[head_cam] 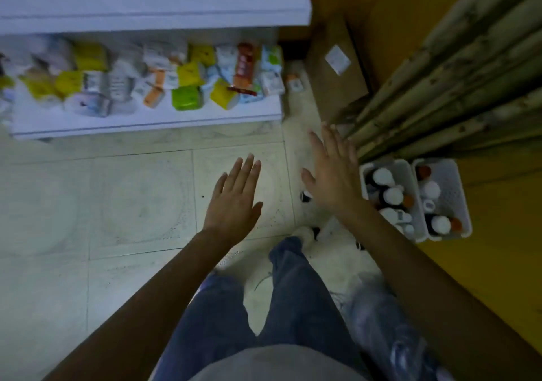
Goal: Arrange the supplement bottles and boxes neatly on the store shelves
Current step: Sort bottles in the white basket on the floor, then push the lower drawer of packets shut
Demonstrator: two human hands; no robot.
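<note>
In the head view, both our hands hover flat-fingered and empty over the tiled floor [117, 199]: the left hand [234, 201] at centre, the right hand [330, 175] toward two o'clock. The bottles [392, 195] sit in two white baskets [384, 163] at three o'clock. The boxes [187, 87] lie jumbled on the low white shelf [146, 122] at eleven. We judge it best to reach right for one bottle, gripping its body, not its cap. A cardboard carton [337, 87] and weathered planks [440, 87] crowd one o'clock.

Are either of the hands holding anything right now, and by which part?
Nothing is held: left hand and right hand are both open and empty.
</note>
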